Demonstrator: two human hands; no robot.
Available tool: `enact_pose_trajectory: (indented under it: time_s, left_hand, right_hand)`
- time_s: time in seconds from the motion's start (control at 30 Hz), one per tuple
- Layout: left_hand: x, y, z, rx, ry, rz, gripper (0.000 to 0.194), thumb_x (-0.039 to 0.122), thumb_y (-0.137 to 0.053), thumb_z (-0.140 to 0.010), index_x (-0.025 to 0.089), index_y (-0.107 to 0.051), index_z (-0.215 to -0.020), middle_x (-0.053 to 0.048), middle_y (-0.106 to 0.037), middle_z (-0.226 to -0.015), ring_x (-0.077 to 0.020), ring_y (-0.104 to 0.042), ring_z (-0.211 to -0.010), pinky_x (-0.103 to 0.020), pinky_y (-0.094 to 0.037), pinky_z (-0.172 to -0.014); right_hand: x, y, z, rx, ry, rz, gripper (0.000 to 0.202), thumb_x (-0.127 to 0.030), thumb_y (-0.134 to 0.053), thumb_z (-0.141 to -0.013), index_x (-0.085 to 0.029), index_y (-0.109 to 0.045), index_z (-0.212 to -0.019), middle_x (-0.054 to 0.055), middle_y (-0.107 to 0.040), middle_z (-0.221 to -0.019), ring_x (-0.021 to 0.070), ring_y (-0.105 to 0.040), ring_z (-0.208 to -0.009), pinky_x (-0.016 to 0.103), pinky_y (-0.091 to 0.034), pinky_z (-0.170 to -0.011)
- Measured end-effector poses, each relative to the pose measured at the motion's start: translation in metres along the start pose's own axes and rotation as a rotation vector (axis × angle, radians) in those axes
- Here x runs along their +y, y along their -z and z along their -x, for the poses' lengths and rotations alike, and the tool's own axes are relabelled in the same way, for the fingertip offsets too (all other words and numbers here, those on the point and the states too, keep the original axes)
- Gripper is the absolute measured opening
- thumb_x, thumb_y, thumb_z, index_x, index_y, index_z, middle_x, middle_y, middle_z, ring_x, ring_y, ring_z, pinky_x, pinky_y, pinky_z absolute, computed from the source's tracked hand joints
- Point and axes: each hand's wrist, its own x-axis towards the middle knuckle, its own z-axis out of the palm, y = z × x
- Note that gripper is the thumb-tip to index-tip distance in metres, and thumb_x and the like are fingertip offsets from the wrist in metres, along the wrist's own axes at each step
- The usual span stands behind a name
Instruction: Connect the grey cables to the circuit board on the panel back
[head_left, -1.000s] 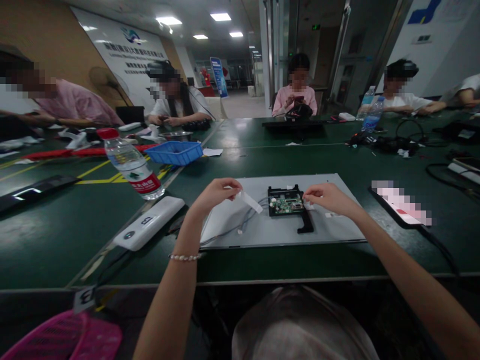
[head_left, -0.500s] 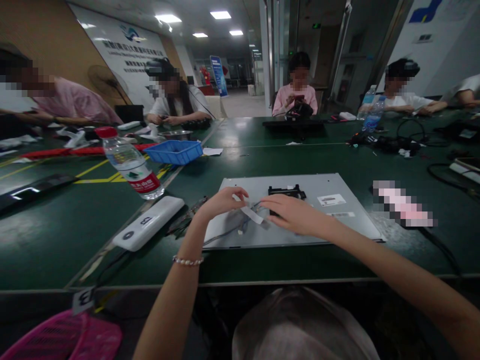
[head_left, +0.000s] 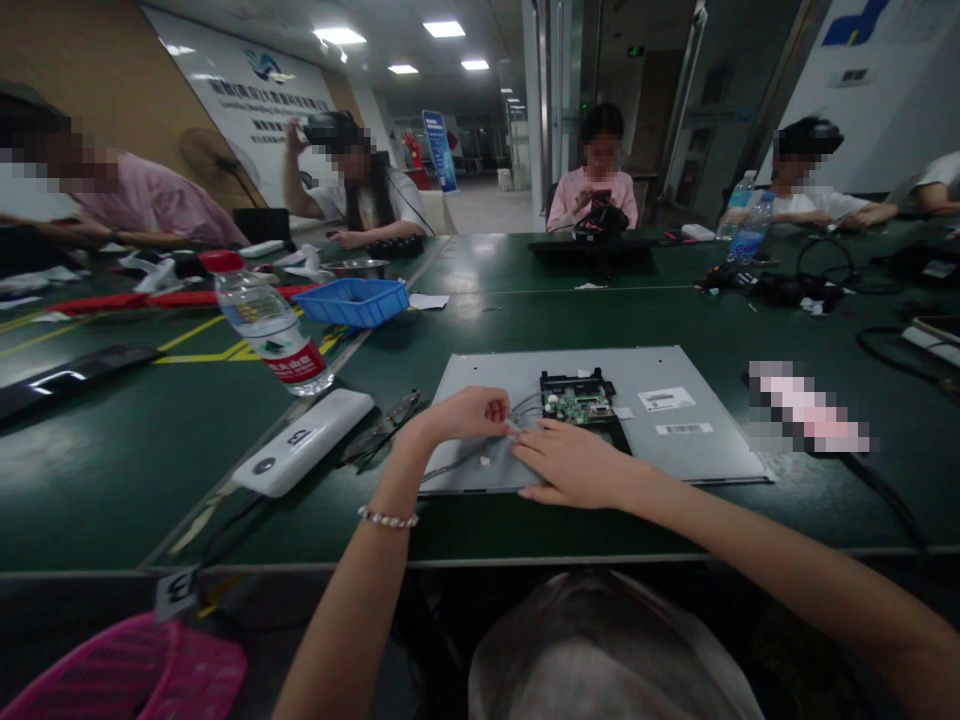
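Observation:
A flat grey metal panel (head_left: pixel 701 455) lies on the green table, with a green circuit board in a black frame (head_left: pixel 581 403) at its middle. Grey cables (head_left: pixel 459 460) run from the board toward the panel's lower left. My left hand (head_left: pixel 472 412) is closed above the cables, its fingers curled and pinching a whitish strip (head_left: pixel 513 427), apparently tape, mostly hidden now. My right hand (head_left: pixel 576 462) lies low over the panel's front part, fingers stretched out beside the strip and cables. Its palm covers the board's lower part.
Left of the panel are glasses (head_left: pixel 386 430), a white power bank (head_left: pixel 304 443) and a water bottle (head_left: pixel 274 335). Behind them sits a blue tray (head_left: pixel 356 303). A blurred pink object (head_left: pixel 810 408) lies to the right. Several people sit around the table.
My left hand has shifted slightly right and curled its fingers. My right hand has moved down toward me, uncovering the circuit board. The white strip has gone down onto the cables.

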Motion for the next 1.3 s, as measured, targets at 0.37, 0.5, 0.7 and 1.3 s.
enact_pose_trajectory:
  time_s: [0.37,0.5,0.7,1.3]
  left_hand:
    - [-0.002,-0.001,-0.001,-0.012,0.06,-0.054,0.031,0.045,-0.063,-0.07,0.018,-0.056,-0.082,0.0,-0.058,-0.07,-0.0148,-0.053,-0.066,-0.024,-0.039,-0.06]
    - [0.003,-0.001,0.001,-0.02,0.067,-0.085,0.036,0.047,-0.067,-0.067,0.018,-0.054,-0.084,0.001,-0.056,-0.073,-0.0146,-0.051,-0.068,-0.024,-0.038,-0.06]
    - [0.009,0.0,0.0,-0.018,0.082,-0.117,0.038,0.049,-0.068,-0.063,0.019,-0.052,-0.08,0.002,-0.053,-0.073,-0.0138,-0.048,-0.066,-0.023,-0.036,-0.058]
    - [-0.001,0.013,0.0,0.399,-0.025,-0.122,0.035,0.046,-0.048,-0.085,0.017,-0.06,-0.099,-0.005,-0.059,-0.088,-0.0161,-0.054,-0.077,-0.027,-0.044,-0.071]
  right_hand:
    - [-0.022,0.005,0.019,-0.011,-0.065,0.014,0.064,-0.057,-0.041,-0.09,-0.004,-0.05,-0.125,0.024,-0.055,-0.127,0.0317,-0.05,-0.12,0.043,-0.036,-0.102]
    - [-0.024,0.005,0.021,-0.007,-0.067,0.02,0.064,-0.057,-0.041,-0.09,-0.003,-0.05,-0.124,0.023,-0.056,-0.125,0.0317,-0.05,-0.119,0.043,-0.036,-0.103]
    - [-0.027,0.006,0.023,0.012,-0.086,-0.001,0.062,-0.057,-0.046,-0.088,-0.004,-0.051,-0.121,0.024,-0.057,-0.122,0.0321,-0.052,-0.116,0.044,-0.037,-0.101]
    - [0.071,0.046,0.079,0.152,-0.494,-0.218,0.034,-0.034,-0.047,-0.092,-0.02,-0.06,-0.12,0.009,-0.064,-0.117,0.0251,-0.059,-0.107,0.042,-0.046,-0.093]
